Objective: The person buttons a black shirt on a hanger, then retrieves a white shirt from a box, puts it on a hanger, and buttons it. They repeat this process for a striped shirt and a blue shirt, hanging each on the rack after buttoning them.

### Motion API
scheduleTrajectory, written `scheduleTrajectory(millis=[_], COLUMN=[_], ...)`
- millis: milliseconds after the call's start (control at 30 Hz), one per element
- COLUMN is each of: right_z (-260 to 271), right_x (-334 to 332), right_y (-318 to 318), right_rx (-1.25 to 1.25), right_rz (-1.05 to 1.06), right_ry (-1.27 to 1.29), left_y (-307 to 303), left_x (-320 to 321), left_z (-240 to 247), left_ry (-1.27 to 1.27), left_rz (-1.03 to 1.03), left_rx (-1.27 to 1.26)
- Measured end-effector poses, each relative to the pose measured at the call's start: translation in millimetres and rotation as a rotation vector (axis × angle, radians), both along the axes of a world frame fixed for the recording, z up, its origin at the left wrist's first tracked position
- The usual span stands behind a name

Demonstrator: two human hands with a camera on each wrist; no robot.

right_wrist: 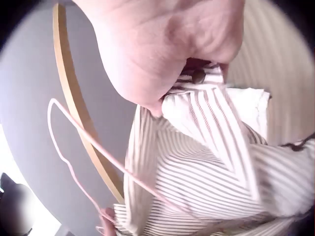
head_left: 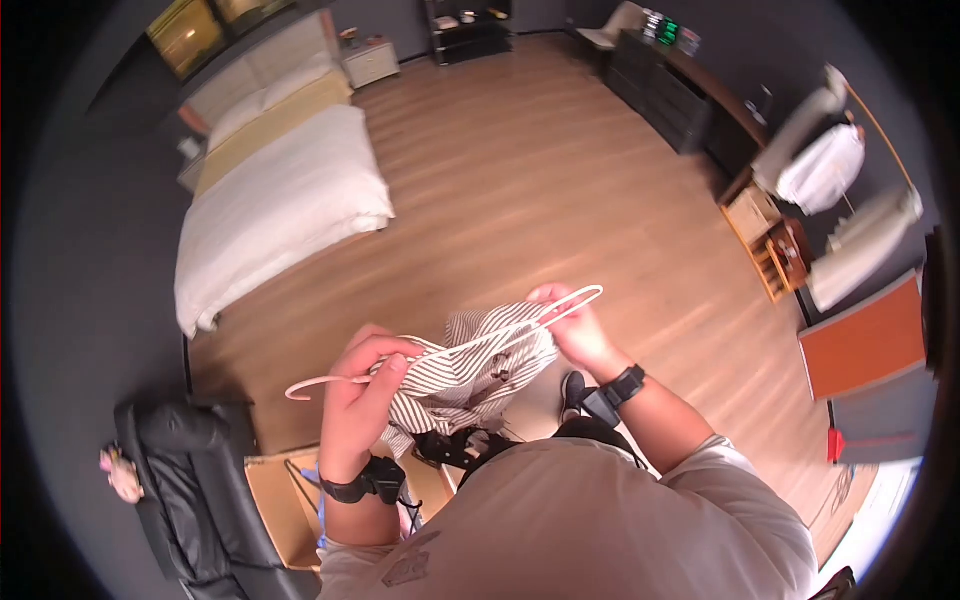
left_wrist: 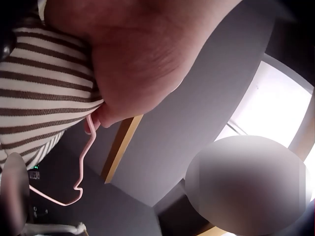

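Observation:
A brown-and-white striped shirt (head_left: pixel 440 375) hangs bunched between my two hands in front of my waist. My left hand (head_left: pixel 362 405) pinches the striped cloth together with a thin pale pink hanger (head_left: pixel 591 291), near the hook end. From there the hanger slants up to the right across the shirt, and its far end overlaps my right hand (head_left: pixel 578 330). In the right wrist view, my right hand grips the shirt close to a dark button (right_wrist: pixel 198 75), and the hanger's loop shows beside the cloth. My right fingertips are mostly hidden by the palm.
An open cardboard box (head_left: pixel 280 500) stands at my lower left, beside a black leather sofa (head_left: pixel 200 490). Farther off are a white-covered bed (head_left: pixel 290 215) on the left and a rack with hanging white clothes (head_left: pixel 825 170) on the right. Wooden floor (head_left: pixel 520 170) lies between them.

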State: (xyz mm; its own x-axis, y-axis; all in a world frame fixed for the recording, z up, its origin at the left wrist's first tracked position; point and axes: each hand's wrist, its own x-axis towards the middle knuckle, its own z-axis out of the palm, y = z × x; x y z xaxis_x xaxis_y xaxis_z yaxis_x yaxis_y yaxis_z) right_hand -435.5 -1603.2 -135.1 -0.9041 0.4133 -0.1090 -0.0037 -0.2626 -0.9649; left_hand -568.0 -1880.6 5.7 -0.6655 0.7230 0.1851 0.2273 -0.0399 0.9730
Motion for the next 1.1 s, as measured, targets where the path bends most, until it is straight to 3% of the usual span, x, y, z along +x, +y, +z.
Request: scheduleTrajectory(millis=[67, 267, 367, 433, 567, 733, 800, 900, 1033, 1100], right_z=[6.4, 78.0, 85.0, 80.9, 87.3, 71.5, 78.8, 93.4, 59.5, 48.6], right_x=[24.7, 106.1, 159.2, 198.8, 259.3, 315.2, 337.9, 380.6, 420.6, 444.3], right_y=[29.0, 93.0, 131.4, 154.1, 173.2, 199.4, 200.4, 215.4, 236.2, 247.4], right_rx=[0.012, -0.143, 0.064, 0.216, 0.282, 0.132, 0.101, 0.508, 0.782, 0.844], right_rz=[-0.145, -0.270, -0.355, -0.406, -0.535, -0.730, -0.561, -0.392, -0.714, -0.775], right_ry=[0.060, 0.231, 0.125, 0.031, -0.109, 0.051, -0.025, -0.205, -0.323, -0.416], left_y=[28.0, 118.6, 170.9, 206.1, 279.2, 389.0, 429.1, 476.9, 510.1, 532.1], left_x=[-1.2, 10.0, 24.6, 47.3, 97.2, 192.8, 216.4, 249.0, 276.9, 290.8], left_z=[1.3, 22.5, 25.5, 28.8, 22.9, 20.2, 14.3, 26.3, 20.3, 13.1], left_ry=[0.038, 0.333, 0.400, 0.502, 0.647, 0.887, 0.928, 0.868, 0.798, 0.734], left_rz=[-0.090, -0.365, -0.511, -0.548, -0.533, -0.578, -0.581, -0.660, -0.754, -0.817], left_rx=[0.015, -0.104, -0.107, -0.178, -0.249, -0.311, -0.260, -0.273, -0.211, -0.153])
